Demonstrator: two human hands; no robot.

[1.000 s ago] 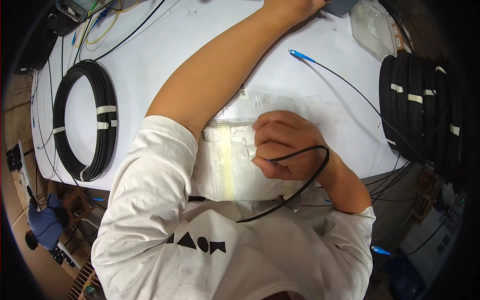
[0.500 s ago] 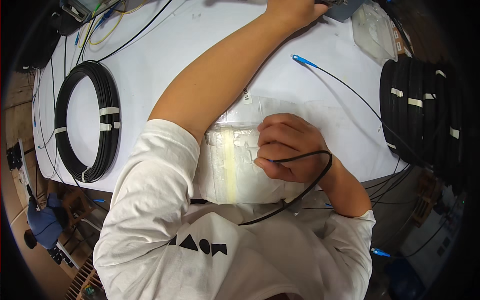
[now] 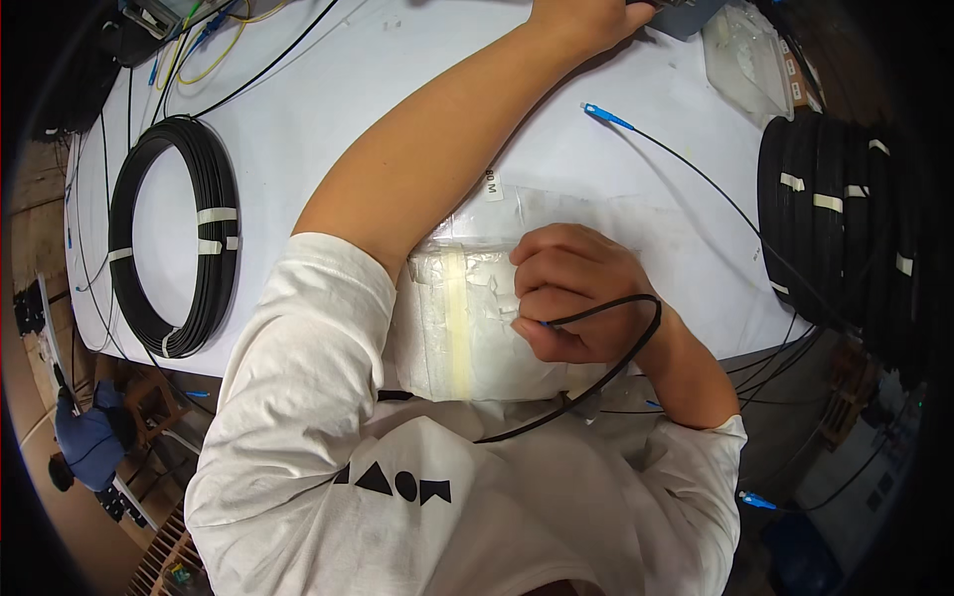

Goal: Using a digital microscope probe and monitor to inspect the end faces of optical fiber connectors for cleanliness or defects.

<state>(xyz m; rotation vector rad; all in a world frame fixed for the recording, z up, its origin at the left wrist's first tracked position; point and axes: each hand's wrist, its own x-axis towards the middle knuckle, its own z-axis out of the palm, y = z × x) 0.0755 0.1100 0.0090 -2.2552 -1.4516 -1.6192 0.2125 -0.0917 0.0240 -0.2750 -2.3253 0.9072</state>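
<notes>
Right hand (image 3: 576,293) is curled into a closed fist, pinching the end of a thin black cable (image 3: 636,343) near its blue tip, knuckles resting on a stack of clear plastic bags (image 3: 467,328) right under it. The cable loops out past the wrist and swings back under the forearm toward the table edge. Left hand (image 3: 586,15) is stretched far forward, up at the far rim of the table, touching a grey object there; whether it grips or just rests, I can't tell, the fingers run out of view.

To do this cleanly, I'd say hold the cable close to the tip, keep that loop wide so the cable isn't kinked, and let the bags stay flat under the fist.

Out beyond the right hand, a second cable with a blue connector (image 3: 601,114) lies on the white table (image 3: 328,109). Further right, a stack of taped black cable coils (image 3: 845,219); far to the left of the arms, 1 more black coil (image 3: 184,243) with white tape bands.
</notes>
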